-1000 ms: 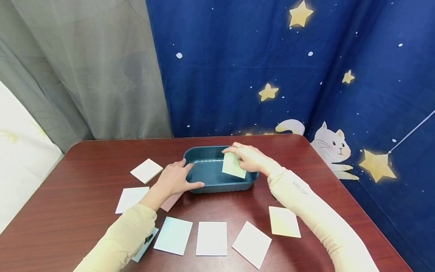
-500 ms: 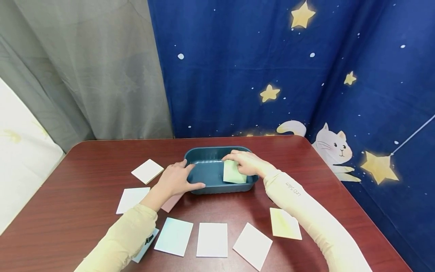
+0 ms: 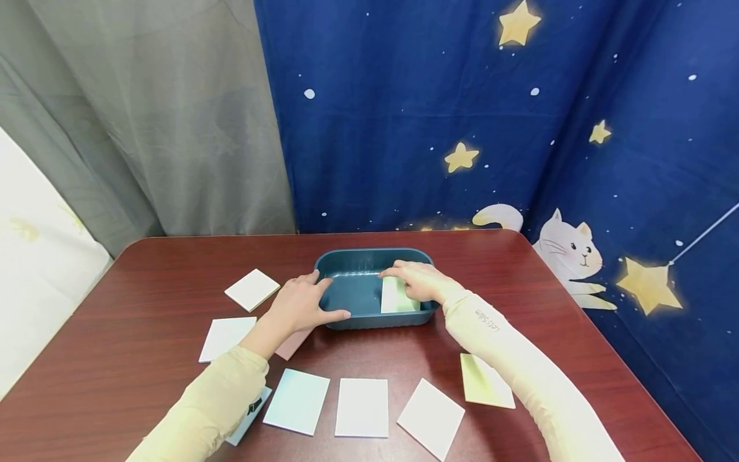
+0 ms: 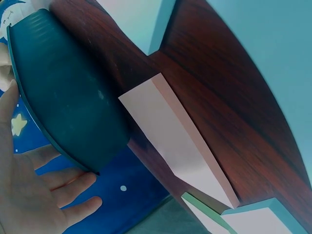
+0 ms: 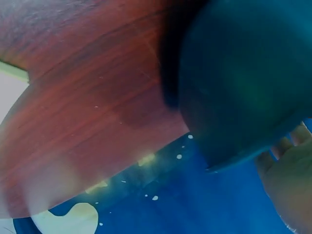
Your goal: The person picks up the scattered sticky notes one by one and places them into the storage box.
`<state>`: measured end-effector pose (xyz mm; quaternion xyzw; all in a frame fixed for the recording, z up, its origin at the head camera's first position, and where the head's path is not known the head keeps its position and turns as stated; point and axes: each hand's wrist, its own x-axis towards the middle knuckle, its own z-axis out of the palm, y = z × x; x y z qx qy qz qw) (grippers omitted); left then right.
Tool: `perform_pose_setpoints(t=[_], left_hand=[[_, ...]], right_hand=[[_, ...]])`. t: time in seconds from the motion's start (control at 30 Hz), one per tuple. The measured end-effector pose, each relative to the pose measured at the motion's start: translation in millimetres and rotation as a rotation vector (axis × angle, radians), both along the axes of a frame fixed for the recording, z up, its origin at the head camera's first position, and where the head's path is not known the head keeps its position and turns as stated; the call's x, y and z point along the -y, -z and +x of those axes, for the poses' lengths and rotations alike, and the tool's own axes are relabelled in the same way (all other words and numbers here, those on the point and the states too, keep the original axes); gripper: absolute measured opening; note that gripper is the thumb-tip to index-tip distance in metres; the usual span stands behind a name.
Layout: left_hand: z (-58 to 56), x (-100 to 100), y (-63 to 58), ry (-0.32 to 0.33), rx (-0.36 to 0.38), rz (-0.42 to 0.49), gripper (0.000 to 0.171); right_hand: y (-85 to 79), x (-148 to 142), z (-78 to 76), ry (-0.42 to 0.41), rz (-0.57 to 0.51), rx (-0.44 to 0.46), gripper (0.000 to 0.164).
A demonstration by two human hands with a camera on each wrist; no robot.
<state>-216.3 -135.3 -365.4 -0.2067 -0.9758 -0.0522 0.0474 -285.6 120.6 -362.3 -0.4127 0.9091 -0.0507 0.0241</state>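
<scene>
A dark teal plastic box stands near the far side of the table. My right hand reaches into its right end and holds a pale green sticky-note pad low inside. In the right wrist view, that hand's fingers show just behind the rim of the box, while the pad is hidden. My left hand rests at the left end with fingers spread and thumb along the front rim. The left wrist view has its straight fingers along the outside of the box.
Several square pads lie around: a pink pad under the left wrist, a light blue pad, white pads in front, a yellow pad beside the right sleeve, and a white-topped pad at left. Curtains hang behind the table.
My right hand has lowered the pale green pad from the rim down into the right end of the box. The left hand has stayed at the left end.
</scene>
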Motion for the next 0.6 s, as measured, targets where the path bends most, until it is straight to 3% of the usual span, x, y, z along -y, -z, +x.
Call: perform_pose_setpoints(t=[0.6], left_hand=[[-0.4,-0.7,0.5,0.005,-0.015,-0.009,0.088]], right_hand=[[21.5,3.9,-3.2,0.059,0.110,0.031,0.060]])
